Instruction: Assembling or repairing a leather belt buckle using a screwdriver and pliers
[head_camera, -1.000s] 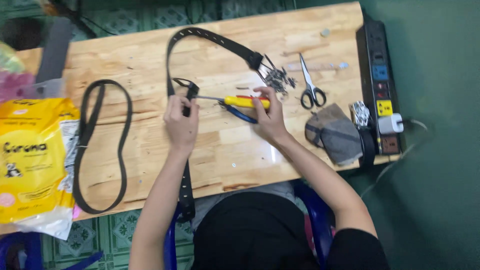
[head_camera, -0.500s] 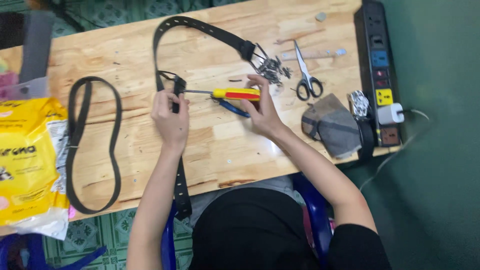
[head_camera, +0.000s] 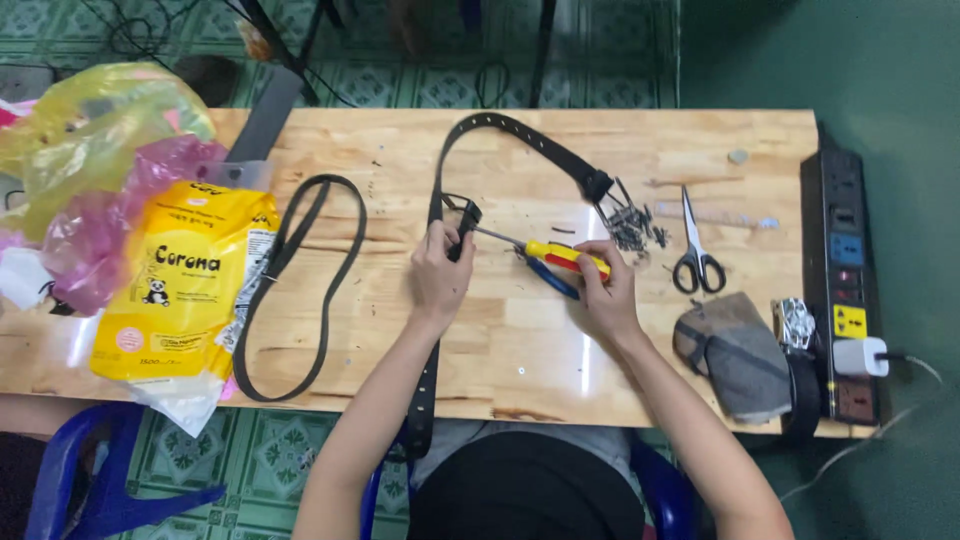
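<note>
Belt (head_camera: 520, 140), black and punched with holes, arched over the far half of the wooden table (head_camera: 400, 340) and running back along the left hand (head_camera: 440, 275) to hang off the near edge. Left hand closed around the strap and its dark buckle piece (head_camera: 462, 220), pinching them just above the table's middle. Right hand (head_camera: 600, 295) wrapped narrowly around a yellow-and-red screwdriver (head_camera: 560, 258), shaft pointing left with the tip touching the buckle piece. Blue-handled tool (head_camera: 550, 280) lying just under the screwdriver, partly hidden by the right hand; kind hard to tell.

Relative to the buckle piece: small heap of dark screws (head_camera: 630, 225) to the right, beside the belt's far end. Scissors (head_camera: 695, 250) with black handles further right, blades pointing away from the person. Grey cloth bundle (head_camera: 735, 350) to the lower right, near the table's front edge, with a shiny metal buckle (head_camera: 797, 322) touching its right side. Black power strip (head_camera: 845, 280) along the table's right end, white plug (head_camera: 860, 355) seated in it. Second black belt (head_camera: 290, 290) looped in a long oval to the left, well apart from the left hand. Yellow printed bag (head_camera: 180, 285) further left, just beside that loop, with crumpled pink and yellow plastic bags (head_camera: 100, 170) behind it. Blue plastic chair (head_camera: 90, 470) to the lower left, below the table edge.
</note>
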